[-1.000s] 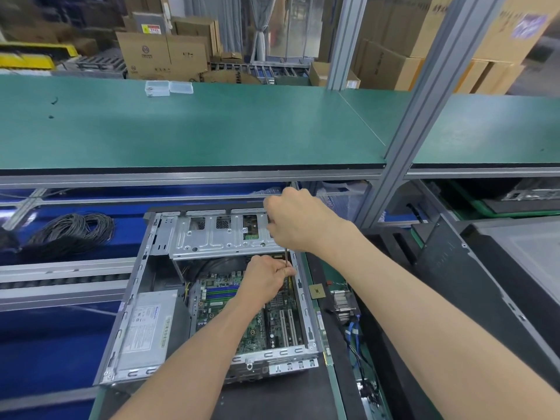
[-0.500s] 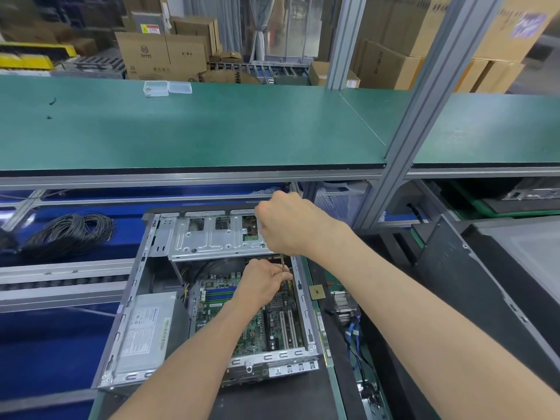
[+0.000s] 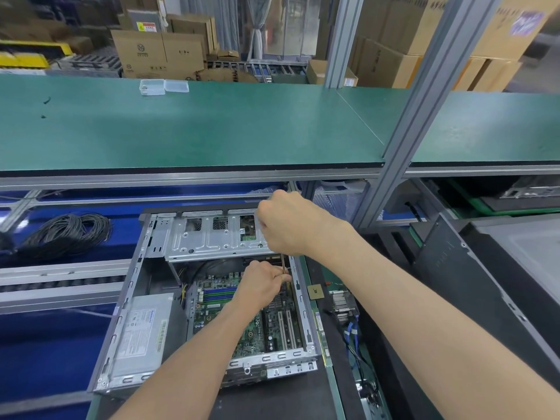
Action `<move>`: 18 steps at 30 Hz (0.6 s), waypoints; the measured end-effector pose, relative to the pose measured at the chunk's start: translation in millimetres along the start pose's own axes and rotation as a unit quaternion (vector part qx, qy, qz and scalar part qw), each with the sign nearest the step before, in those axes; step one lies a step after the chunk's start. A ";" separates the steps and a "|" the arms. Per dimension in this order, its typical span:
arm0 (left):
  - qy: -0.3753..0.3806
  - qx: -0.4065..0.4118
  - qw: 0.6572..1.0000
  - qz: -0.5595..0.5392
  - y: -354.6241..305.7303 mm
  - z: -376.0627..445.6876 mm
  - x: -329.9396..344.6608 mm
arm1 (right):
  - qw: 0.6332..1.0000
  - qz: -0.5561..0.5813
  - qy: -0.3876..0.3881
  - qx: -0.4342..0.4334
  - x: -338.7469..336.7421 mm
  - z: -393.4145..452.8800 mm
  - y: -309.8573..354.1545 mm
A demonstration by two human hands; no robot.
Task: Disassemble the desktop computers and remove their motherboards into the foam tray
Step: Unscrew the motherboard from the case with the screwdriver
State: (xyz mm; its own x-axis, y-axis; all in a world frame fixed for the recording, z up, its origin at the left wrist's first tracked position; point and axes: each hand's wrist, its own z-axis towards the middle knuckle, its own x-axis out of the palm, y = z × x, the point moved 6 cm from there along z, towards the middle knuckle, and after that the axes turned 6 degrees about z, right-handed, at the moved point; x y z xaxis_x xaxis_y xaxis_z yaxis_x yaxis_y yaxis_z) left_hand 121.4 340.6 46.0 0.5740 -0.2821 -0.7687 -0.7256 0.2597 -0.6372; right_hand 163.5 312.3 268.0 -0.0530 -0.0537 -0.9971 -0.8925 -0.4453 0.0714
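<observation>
An open desktop case [image 3: 121, 301] lies flat on the bench, its green motherboard [image 3: 251, 328] still inside. My right hand [image 3: 288, 228] grips the handle of a screwdriver whose thin shaft [image 3: 283, 265] points down into the case's far right corner. My left hand [image 3: 263, 283] sits on the board there and pinches the shaft near its tip. A silver power supply [image 3: 139, 334] fills the case's left side, and a metal drive cage [image 3: 212, 237] spans its far end. No foam tray can be made out for certain.
A CPU chip [image 3: 315, 291], a heatsink [image 3: 342, 301] and loose cables [image 3: 354, 338] lie right of the case. A black case panel [image 3: 454, 262] and another case stand at right. A cable coil [image 3: 66, 234] lies at left. A green shelf [image 3: 181, 125] overhangs the bench.
My right hand has drifted slightly left with the screwdriver handle. My left hand stays at the shaft's tip on the board.
</observation>
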 end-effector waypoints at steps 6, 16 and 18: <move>-0.026 -0.006 1.000 -0.014 0.9 -5.0 0.9 | 0.999 0.038 -0.007 -0.009 -2.1 -10.1 -3.3; 0.006 0.000 0.998 0.062 -1.7 -1.0 7.7 | 0.997 0.063 0.035 -0.034 -1.1 -6.1 -9.5; 0.009 -0.010 0.999 0.049 0.7 -2.8 8.3 | 0.991 0.110 0.051 -0.051 -1.1 -10.2 -6.8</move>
State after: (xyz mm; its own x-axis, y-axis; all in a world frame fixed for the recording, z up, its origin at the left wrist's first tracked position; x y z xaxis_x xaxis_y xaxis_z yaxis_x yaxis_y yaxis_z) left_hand 124.6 335.9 39.3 0.4935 -0.2722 -0.8261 -0.7852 0.2690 -0.5577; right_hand 174.2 306.3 268.8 -0.1919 -0.2471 -0.9498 -0.8140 -0.5005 0.2947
